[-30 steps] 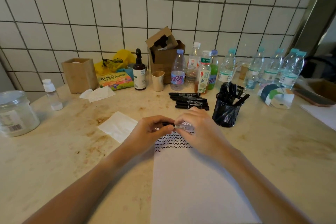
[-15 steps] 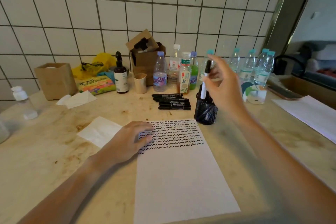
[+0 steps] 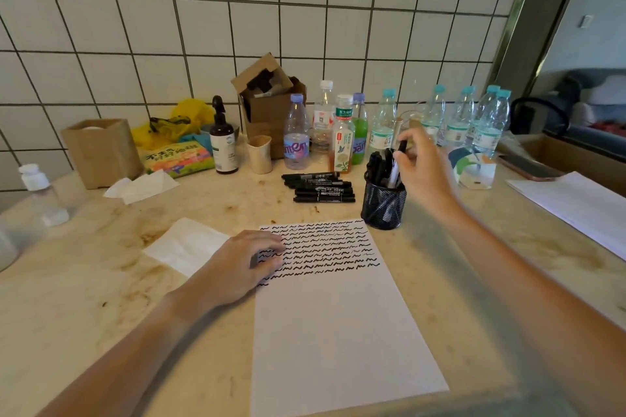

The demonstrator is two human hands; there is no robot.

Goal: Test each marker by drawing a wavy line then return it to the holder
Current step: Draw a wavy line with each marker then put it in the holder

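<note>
Right hand (image 3: pixel 425 173) pinches a marker (image 3: pixel 396 164) by its black cap end, white barrel angled down into the black mesh holder (image 3: pixel 382 205) among other markers. Left hand (image 3: pixel 244 266) lies flat, fingers loosely together, pressing the left edge of the paper sheet (image 3: pixel 332 325); its top third is filled with rows of black wavy lines. Loose black markers (image 3: pixel 320 187) are stacked just behind the sheet, left of the holder. Surface: stained beige stone countertop (image 3: pixel 84 288), against a white tiled wall (image 3: pixel 237 20) with dark grout. Water bottles (image 3: pixel 487 122) line the back; cardboard box (image 3: pixel 271 105) and tissue (image 3: pixel 184 245) sit nearby. Doorway at right opens onto a dim room.
</note>
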